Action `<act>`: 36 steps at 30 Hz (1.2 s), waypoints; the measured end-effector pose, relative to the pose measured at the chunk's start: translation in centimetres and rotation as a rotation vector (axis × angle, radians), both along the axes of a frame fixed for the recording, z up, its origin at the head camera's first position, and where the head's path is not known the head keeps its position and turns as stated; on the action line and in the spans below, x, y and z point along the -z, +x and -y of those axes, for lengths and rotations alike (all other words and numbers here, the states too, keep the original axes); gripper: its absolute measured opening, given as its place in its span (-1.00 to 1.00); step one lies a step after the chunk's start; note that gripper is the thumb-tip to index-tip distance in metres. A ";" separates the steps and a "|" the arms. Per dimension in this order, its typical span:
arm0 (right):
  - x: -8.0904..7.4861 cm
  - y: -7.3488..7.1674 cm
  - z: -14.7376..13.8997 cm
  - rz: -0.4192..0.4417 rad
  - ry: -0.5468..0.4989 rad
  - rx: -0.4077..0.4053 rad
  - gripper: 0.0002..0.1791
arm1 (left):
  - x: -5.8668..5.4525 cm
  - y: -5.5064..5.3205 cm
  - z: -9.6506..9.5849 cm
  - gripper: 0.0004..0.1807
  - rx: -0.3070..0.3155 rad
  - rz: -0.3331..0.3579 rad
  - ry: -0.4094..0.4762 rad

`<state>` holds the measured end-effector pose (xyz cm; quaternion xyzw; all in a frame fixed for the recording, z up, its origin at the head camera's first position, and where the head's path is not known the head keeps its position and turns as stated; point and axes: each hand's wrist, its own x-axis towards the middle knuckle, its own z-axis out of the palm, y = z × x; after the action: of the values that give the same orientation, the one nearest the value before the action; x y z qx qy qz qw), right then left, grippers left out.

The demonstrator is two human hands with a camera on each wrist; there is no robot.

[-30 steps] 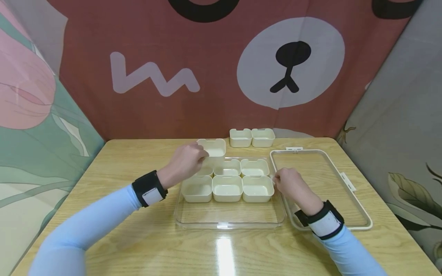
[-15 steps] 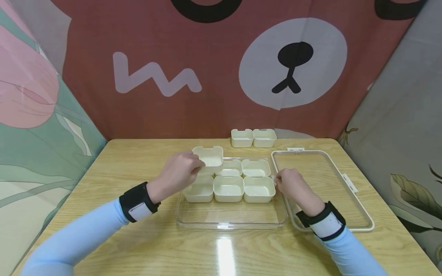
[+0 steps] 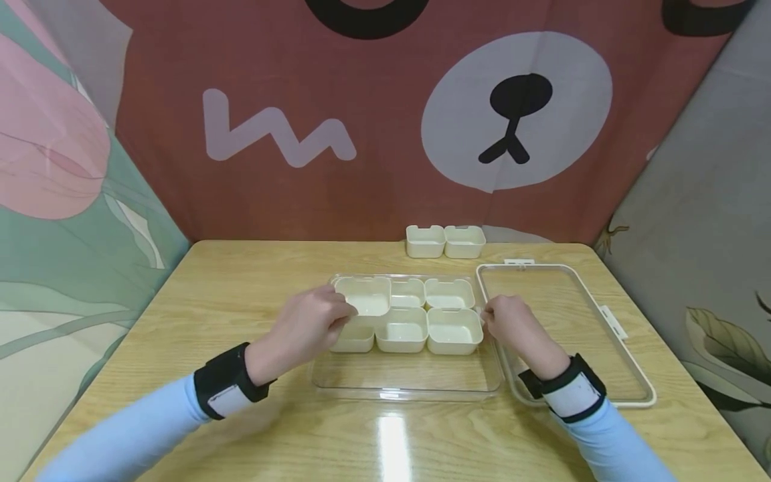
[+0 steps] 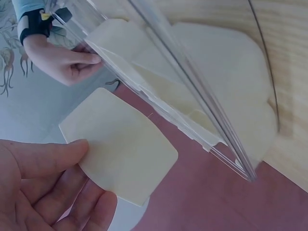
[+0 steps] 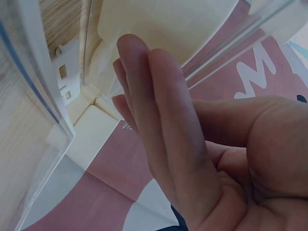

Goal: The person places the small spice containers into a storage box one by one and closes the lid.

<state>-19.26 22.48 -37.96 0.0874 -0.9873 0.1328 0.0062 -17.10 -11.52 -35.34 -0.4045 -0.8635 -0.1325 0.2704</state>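
Note:
My left hand (image 3: 304, 325) pinches a small cream plastic container (image 3: 367, 298) by its left side, above the left end of a clear tray (image 3: 397, 380). In the left wrist view, the thumb lies on one face of this container (image 4: 120, 144) with fingers beneath. Inside the tray, several matching cream containers (image 3: 402, 333) stand in two rows; the held one covers part of the back-left ones. My right hand (image 3: 518, 328) pinches the tray's right wall between thumb and fingers, beside the front-right container (image 3: 454, 335).
Two more cream containers (image 3: 425, 243) stand side by side at the table's back edge. To the tray's right lies a clear lid with a white frame (image 3: 548, 267) and clips, partly under the right hand. A printed cloth (image 3: 271, 201) hangs behind the wooden table (image 3: 253, 268).
My left hand has come down and toward me with the container, from behind the tray to low over its left end. The right hand stays at the tray's right wall.

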 end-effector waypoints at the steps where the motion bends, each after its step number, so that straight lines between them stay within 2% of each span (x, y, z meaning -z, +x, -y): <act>1: 0.0 0.0 0.0 0.000 0.000 0.000 -0.82 | 0.1 0.2 0.0 -0.73 0.005 -0.005 -0.001; 10: 0.1 0.0 0.0 0.000 -0.005 -0.003 -0.82 | 0.5 1.7 0.1 -0.75 -0.001 0.009 0.003; 20: 0.1 0.0 -0.1 -0.019 0.004 -0.009 -0.83 | 0.8 3.0 0.4 -0.79 0.020 0.015 0.004; 30: 0.1 0.1 -0.1 0.002 -0.004 0.002 -0.83 | 1.1 4.4 0.5 -0.76 -0.004 0.083 -0.028; 36: 0.1 0.1 -0.1 0.018 -0.008 0.010 -0.82 | 1.5 4.9 0.7 -0.75 0.012 0.090 -0.020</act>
<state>-19.18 22.57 -38.06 0.0810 -0.9872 0.1376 -0.0018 -12.19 -12.27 -36.83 -0.4062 -0.8736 -0.1434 0.2265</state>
